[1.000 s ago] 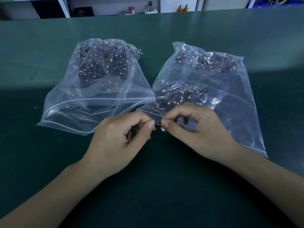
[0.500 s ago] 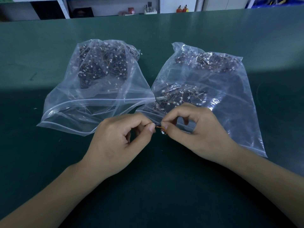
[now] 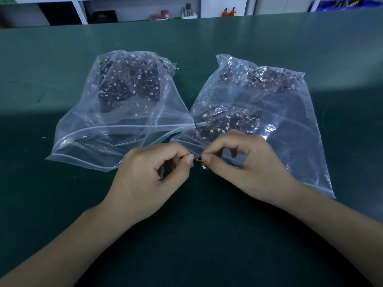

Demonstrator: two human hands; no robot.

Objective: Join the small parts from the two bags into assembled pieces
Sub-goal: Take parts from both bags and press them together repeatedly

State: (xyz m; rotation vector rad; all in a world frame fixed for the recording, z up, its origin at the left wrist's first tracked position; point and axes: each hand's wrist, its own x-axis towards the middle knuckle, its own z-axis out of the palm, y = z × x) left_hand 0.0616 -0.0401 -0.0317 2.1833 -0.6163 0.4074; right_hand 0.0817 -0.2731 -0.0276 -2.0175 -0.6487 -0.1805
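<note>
Two clear zip bags lie on the green table, each holding many small dark parts with thin wires and white connectors. The left bag (image 3: 116, 129) is open toward me; the right bag (image 3: 286, 112) lies partly under my right hand. In front of the bags my left hand (image 3: 149, 179) and my right hand (image 3: 244, 164) meet fingertip to fingertip. Between thumb and forefinger of both hands I pinch one small part (image 3: 199, 159), a dark piece with orange wires and a white connector hanging below.
The green table (image 3: 62, 204) stretches all around the bags. Shelves with small items stand beyond its far edge (image 3: 186, 17).
Both hands stay together in front of the bags. The small part has turned slightly between the fingertips, and its white connector now hangs lower.
</note>
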